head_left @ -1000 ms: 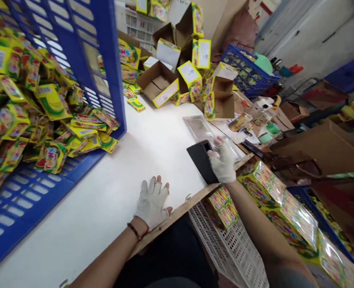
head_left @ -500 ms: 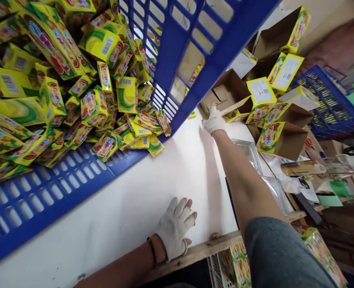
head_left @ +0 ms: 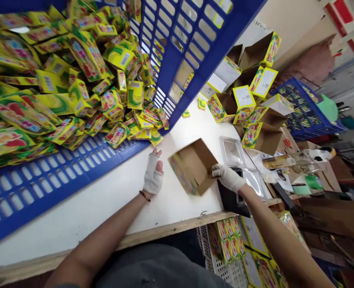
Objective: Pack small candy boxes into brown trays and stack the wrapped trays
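My right hand (head_left: 229, 177), in a white fingerless glove, is closed on the right edge of an empty cardboard carton (head_left: 192, 164). The carton is tilted over the white table, its brown inside facing me and its printed side blurred. To its left, my left hand (head_left: 153, 176) is held apart from it, gloved too, fingers stretched out and nothing in them. Just beyond that hand lies a large blue crate (head_left: 100, 166) on its side, with many small yellow-green printed boxes (head_left: 117, 135) heaped inside.
More empty cartons (head_left: 264, 132) are piled at the back right. Clear plastic trays (head_left: 232, 151) and a black box (head_left: 235, 198) stand right of the carton. Bottles (head_left: 280, 162) lie further right. A white basket (head_left: 222, 266) with packed boxes sits below the wooden table edge (head_left: 177, 230).
My right hand has taken an empty carton from the back pile and drawn it toward me. My left hand has moved forward and left, nearer the blue crate. The view has shifted.
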Available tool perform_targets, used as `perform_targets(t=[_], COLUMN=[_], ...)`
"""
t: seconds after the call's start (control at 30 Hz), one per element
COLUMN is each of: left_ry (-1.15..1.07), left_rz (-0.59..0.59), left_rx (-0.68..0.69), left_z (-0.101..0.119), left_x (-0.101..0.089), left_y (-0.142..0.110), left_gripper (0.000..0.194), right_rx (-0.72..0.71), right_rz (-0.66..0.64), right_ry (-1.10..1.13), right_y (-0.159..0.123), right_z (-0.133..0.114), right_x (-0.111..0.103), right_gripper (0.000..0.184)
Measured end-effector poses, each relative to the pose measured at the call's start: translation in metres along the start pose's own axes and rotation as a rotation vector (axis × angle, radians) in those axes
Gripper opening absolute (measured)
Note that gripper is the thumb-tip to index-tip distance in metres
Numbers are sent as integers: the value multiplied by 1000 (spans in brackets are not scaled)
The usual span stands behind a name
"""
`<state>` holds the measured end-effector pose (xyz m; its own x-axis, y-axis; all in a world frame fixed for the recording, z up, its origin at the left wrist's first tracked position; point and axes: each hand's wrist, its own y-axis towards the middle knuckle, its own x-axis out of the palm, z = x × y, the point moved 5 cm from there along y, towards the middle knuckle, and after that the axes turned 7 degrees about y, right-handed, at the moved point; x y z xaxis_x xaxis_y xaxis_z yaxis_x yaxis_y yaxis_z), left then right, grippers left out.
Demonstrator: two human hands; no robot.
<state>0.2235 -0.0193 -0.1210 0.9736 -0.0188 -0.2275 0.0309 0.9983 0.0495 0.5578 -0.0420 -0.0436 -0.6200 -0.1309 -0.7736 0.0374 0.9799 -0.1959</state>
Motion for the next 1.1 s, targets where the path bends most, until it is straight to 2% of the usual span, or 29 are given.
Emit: perform_targets(t=[0.07, 0.17, 0.27, 0.33, 0.37, 0.47, 0.57, 0.63, 0.73, 0.8, 0.9, 0.97, 1.1], left_ry=[-170, -277, -120, 59, 111, 157, 193, 215, 246, 308, 517, 696, 896], left_rz=[-35, -233, -573, -705, -717, -635, -501, -401, -262, -103, 160, 183, 84], left_rx=[-120, -151, -48, -6, -7, -27, -39, -41, -38, -27, -7, -16, -59], left_z=[-2, 5, 17, 21, 22, 27, 31, 33, 31, 29, 29, 30, 33], left_x=[-14, -29, -36, -45, -52, -72, -89, -101, -125, -150, -185, -190, -173], left_y=[24, 44, 46, 45, 45, 45, 37, 25, 6, -2, 4, 21, 57], left_gripper=[68, 70, 56, 48, 46, 44, 43, 39, 37, 31, 28, 33, 54], right_rx=[-94, -304, -550, -674, -730, -879, -856, -757, -595, -511, -455, -447, -475], right_rz=[-92, -235, -349, -376, -371, -265, -91, -44, -93, -103, -44, -18, -58], right_ry=[1, -82, -252, -315, -318, -247, -135, -87, -60, -52, -42, -53, -96], right_y=[-18, -30, -32, -29, -27, -17, -5, -2, -7, -13, -18, -18, -16], right_z=[-16, -48, -74, -83, -87, -97, -107, -112, -115, -116, -120, -124, -132], right_x=[27, 67, 94, 98, 95, 79, 74, 88, 122, 138, 144, 143, 142], right_gripper=[11, 17, 24, 33, 39, 52, 49, 42, 34, 29, 29, 29, 30])
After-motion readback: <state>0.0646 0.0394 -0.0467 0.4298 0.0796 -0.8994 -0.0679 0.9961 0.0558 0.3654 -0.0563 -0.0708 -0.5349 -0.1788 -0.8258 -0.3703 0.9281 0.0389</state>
